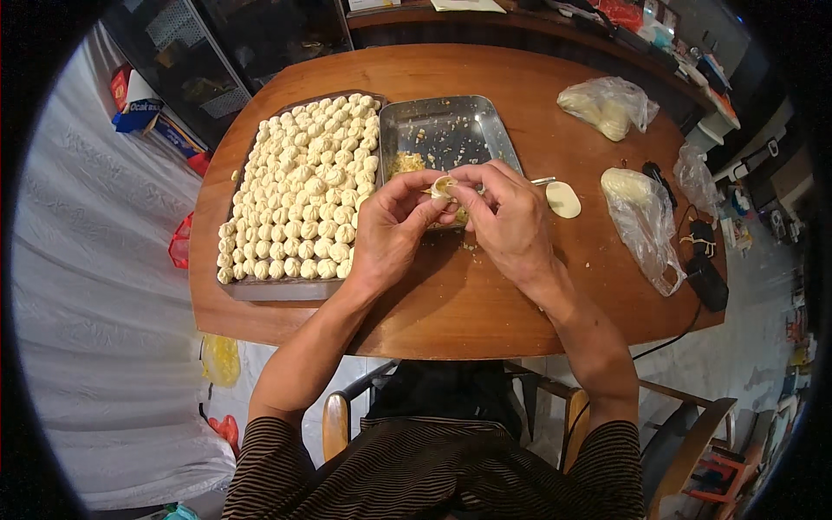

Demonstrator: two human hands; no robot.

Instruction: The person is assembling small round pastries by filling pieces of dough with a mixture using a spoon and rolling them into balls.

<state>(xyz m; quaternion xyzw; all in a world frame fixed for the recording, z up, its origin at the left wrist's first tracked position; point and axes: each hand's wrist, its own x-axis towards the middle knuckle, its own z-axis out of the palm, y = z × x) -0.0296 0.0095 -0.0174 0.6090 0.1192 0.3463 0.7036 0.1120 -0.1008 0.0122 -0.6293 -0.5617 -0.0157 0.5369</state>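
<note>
Between my two hands, just above the near edge of a metal tray, is a small dumpling (443, 187), its pale dough gathered around yellowish filling. My left hand (400, 217) grips its left side with thumb and fingers. From the other side my right hand (505, 212) pinches the dough rim. Crumbs and a heap of chopped filling (406, 163) lie in the metal tray (497, 130), partly hidden behind my hands. Right of my right hand, a flat round wrapper (563, 200) rests on the table, with the tip of a thin metal utensil (543, 180) beside it.
A large tray (286, 290) on the left is packed with rows of pleated dumplings (295, 186). Two plastic bags of dough (608, 106) lie on the right of the wooden table (416, 321), near a black device with a cable (706, 279). Chairs (336, 425) stand at the near edge.
</note>
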